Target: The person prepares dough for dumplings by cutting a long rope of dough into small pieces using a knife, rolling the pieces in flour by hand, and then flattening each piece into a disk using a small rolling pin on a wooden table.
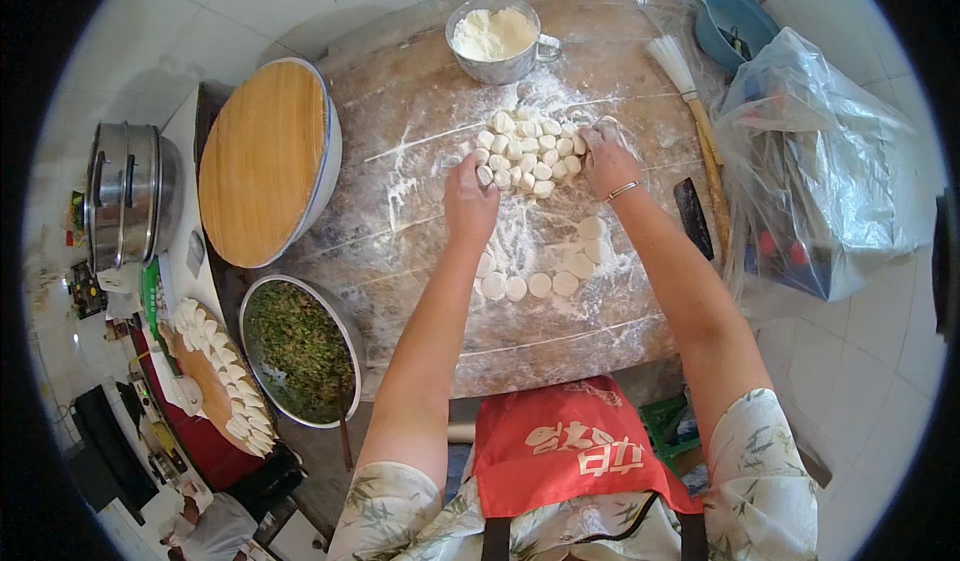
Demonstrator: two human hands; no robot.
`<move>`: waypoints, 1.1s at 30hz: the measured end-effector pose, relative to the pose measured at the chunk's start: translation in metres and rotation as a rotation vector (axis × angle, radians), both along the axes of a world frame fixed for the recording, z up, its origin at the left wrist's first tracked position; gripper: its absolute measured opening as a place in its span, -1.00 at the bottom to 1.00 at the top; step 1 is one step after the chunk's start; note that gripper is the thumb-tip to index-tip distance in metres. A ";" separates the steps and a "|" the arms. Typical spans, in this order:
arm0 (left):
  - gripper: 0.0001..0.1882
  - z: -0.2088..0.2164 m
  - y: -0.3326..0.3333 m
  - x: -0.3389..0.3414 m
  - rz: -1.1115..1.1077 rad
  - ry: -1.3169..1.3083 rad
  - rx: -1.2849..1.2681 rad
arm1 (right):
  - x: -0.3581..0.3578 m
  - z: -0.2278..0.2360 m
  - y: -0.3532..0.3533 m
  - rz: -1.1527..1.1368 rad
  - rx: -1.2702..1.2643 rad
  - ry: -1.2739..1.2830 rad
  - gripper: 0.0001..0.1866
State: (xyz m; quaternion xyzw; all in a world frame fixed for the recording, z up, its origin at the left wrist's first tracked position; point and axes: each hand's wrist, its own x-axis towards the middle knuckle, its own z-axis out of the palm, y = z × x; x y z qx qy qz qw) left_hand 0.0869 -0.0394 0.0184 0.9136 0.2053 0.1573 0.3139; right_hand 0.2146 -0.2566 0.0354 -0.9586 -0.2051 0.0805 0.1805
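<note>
A heap of small floured dough pieces point(527, 153) lies on the wooden board point(400, 91), between my two hands. My left hand point(470, 199) is cupped against the heap's left edge, its fingers slightly bent and touching the outer pieces. At the right edge, my right hand point(608, 159) rests with fingers apart beside the pieces; flour whitens its fingertips. Neither hand is closed round a piece, as far as I can see. Nearer to me, flattened dough rounds point(540, 284) form a curved row on the board.
A metal cup of flour point(495, 36) stands beyond the heap. At left are a basin with a wooden lid point(265, 161), a bowl of green filling point(300, 351) and a tray of dumplings point(235, 391). A brush point(700, 111), black scraper point(692, 219) and plastic-covered box point(810, 171) lie right.
</note>
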 end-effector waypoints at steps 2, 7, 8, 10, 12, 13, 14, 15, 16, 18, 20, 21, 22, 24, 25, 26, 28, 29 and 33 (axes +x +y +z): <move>-0.41 0.000 0.002 0.005 -0.020 0.030 -0.012 | 0.001 -0.002 -0.001 -0.015 0.039 0.051 -0.70; -0.52 0.000 0.018 -0.014 0.009 0.155 0.041 | -0.003 -0.038 -0.063 -0.368 0.554 0.571 -0.81; -0.59 0.001 0.029 -0.024 0.001 0.151 -0.044 | -0.011 -0.020 -0.069 -0.470 0.615 0.750 -0.80; -0.63 0.002 0.046 -0.042 -0.014 0.154 0.025 | -0.014 -0.010 -0.077 -0.590 0.590 0.810 -0.77; -0.60 0.010 0.051 -0.049 -0.041 0.179 0.109 | -0.014 -0.014 -0.073 -0.594 0.431 0.595 -0.73; -0.56 0.013 0.053 -0.050 -0.065 0.201 0.150 | -0.016 -0.014 -0.073 -0.478 0.279 0.361 -0.69; -0.51 0.018 0.054 -0.051 -0.086 0.225 0.193 | -0.019 -0.008 -0.069 -0.357 0.130 0.131 -0.64; -0.44 0.019 0.052 -0.045 -0.069 0.200 0.256 | -0.022 -0.005 -0.062 -0.233 -0.020 -0.097 -0.60; -0.37 0.018 0.045 -0.034 -0.052 0.175 0.318 | -0.023 -0.005 -0.052 -0.166 -0.047 0.014 -0.40; -0.21 0.004 0.036 -0.014 -0.046 0.269 0.306 | -0.035 -0.018 -0.036 -0.088 -0.137 -0.100 -0.33; -0.24 0.000 0.029 -0.010 -0.001 0.312 0.382 | -0.036 -0.020 -0.026 -0.070 -0.153 -0.105 -0.26; -0.26 0.001 0.027 -0.011 0.021 0.337 0.420 | -0.033 -0.013 -0.022 -0.091 -0.125 -0.050 -0.24; -0.28 -0.003 0.032 -0.005 0.002 0.306 0.419 | -0.031 -0.010 -0.021 -0.111 -0.096 0.004 -0.21; -0.32 -0.008 0.040 -0.012 -0.103 0.256 0.308 | -0.031 -0.012 -0.033 -0.094 0.009 0.087 -0.22; -0.34 -0.011 0.047 -0.014 -0.151 0.218 0.259 | -0.025 -0.017 -0.040 -0.080 0.068 0.114 -0.23; -0.49 -0.016 0.054 -0.025 -0.235 0.153 0.253 | -0.030 -0.030 -0.053 -0.088 0.103 0.151 -0.25; -0.64 -0.012 0.063 -0.059 -0.351 0.079 0.191 | -0.069 -0.034 -0.061 -0.014 0.088 0.168 -0.31; -0.66 -0.010 0.066 -0.078 -0.384 0.054 0.205 | -0.084 -0.033 -0.063 0.022 0.081 0.178 -0.34; -0.67 0.005 0.073 -0.097 -0.382 0.018 0.254 | -0.085 0.014 -0.037 0.065 0.221 0.277 -0.54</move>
